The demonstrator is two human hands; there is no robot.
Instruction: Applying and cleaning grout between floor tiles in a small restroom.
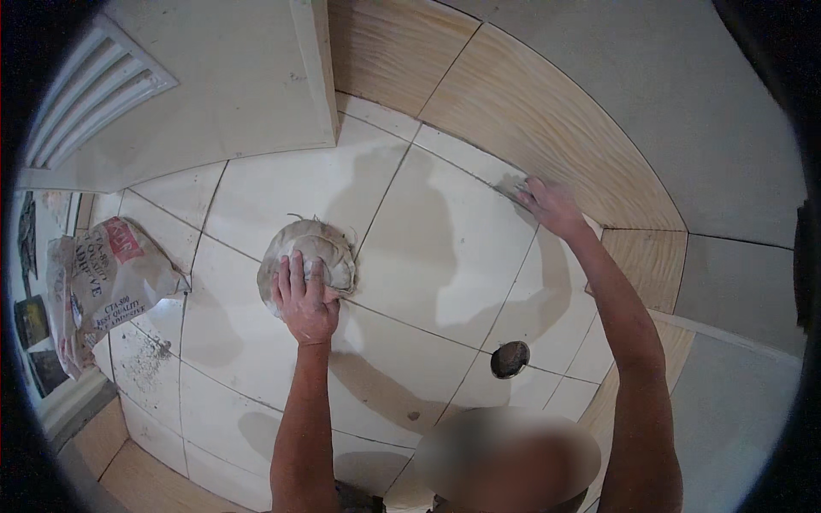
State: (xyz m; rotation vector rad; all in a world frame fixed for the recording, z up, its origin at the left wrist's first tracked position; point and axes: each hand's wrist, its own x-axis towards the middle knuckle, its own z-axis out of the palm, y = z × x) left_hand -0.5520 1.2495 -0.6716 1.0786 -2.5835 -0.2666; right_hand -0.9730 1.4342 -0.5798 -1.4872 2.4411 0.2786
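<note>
My left hand (306, 299) lies on top of a round, crumpled, greyish bundle (329, 244) that looks like cloth or a bag. Its fingers are spread over the bundle, and loose threads stick out at the far side. Stretched far to the right, my right hand (549, 205) is closed around a small grey blade-like tool (511, 185), blurred and partly hidden by the fingers. That tool touches the joint between the white floor tiles (445, 214) and the narrow tile strip along the wall.
A round drain (510, 360) sits in the floor near my right arm. At the left stands a crumpled printed adhesive bag (111, 282), with grey crumbs (145, 363) beside it. A pale door panel (231, 77) with a white vent grille (98, 94) juts in. Wavy beige wall tiles (547, 103) border the floor.
</note>
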